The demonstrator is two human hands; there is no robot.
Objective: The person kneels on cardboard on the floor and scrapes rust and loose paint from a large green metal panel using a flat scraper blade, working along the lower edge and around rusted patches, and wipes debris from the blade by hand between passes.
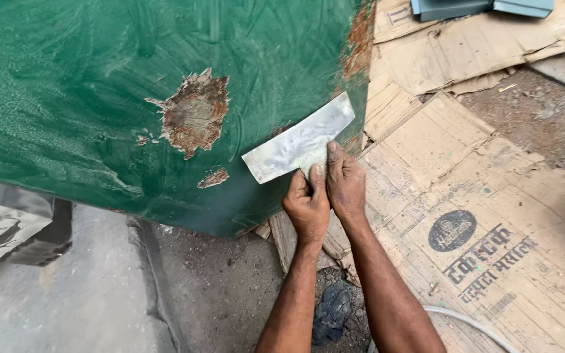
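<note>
Flattened cardboard [465,163] underfoot; both hands [325,193] press metal scraper [299,140] on green panel [86,98].

Both forearms stretched forward side by side, left hand [307,208] and right hand [344,185] touching, fingers curled in a pinch.

Both hands hold one flat metal scraper blade [300,145] against a green painted metal panel [67,98]: the left hand [307,208] grips its lower edge, and the right hand [344,183] lies just beside it with the fingers pressing on the blade. A big rust patch [194,112] with peeled paint is on the panel to the left of the blade, near but apart from it. Flattened brown cardboard sheets [485,196] lie on the dusty ground under the right forearm, and a dark rag [333,310] lies between the two forearms.
</note>
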